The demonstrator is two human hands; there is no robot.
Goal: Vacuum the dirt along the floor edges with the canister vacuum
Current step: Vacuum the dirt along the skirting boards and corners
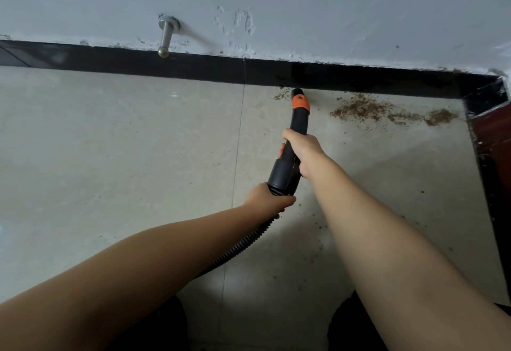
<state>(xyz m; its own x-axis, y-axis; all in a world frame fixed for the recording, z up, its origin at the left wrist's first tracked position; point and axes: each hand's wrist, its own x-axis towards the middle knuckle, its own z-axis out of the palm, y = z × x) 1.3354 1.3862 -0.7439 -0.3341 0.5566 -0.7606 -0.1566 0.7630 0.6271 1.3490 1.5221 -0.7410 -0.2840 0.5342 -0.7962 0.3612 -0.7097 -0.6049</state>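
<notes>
Two hands: right hand (pixel 302 149) grip wraps one wand (pixel 297 129), left hand (pixel 266 201) grip clasps one hose (pixel 249 243) by dirt (pixel 387 111).

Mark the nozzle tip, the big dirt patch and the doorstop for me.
nozzle (pixel 297 92), head view, black tip at baseboard.
dirt patch (pixel 359 110), head view, dense middle.
doorstop (pixel 166 36), head view, metal shaft.

Black vacuum wand (pixel 293 140) with orange collar (pixel 301 105), tip at black baseboard (pixel 166 67); ribbed hose (pixel 243 243) trails back. Brown dirt (pixel 387 111) lies right of the tip along the edge.
</notes>
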